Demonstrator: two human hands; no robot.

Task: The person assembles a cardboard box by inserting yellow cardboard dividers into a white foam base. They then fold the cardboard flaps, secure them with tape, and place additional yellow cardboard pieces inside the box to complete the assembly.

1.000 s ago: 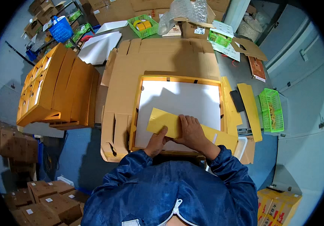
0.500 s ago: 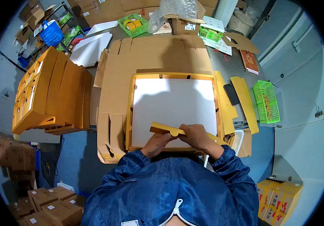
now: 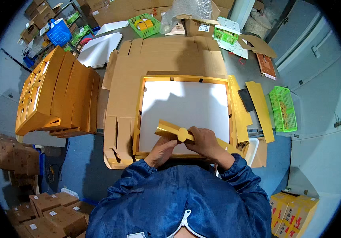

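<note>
In the head view, our left hand (image 3: 161,150) and right hand (image 3: 207,142) both hold the folded yellow strip (image 3: 167,128), above the near part of the yellow tray (image 3: 138,119). We'd best press evenly along the crease, sparing the round part. Flattened cardboard (image 3: 182,55) lies beneath, on the grey table (image 3: 245,73); orange-yellow boxes (image 3: 77,97) stand left, blue floor (image 3: 81,166) nearer.

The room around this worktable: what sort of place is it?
Probably a packing or assembly workshop, judging by the stacked cardboard boxes, the bubble wrap and the yellow tray on flattened cardboard.
</note>
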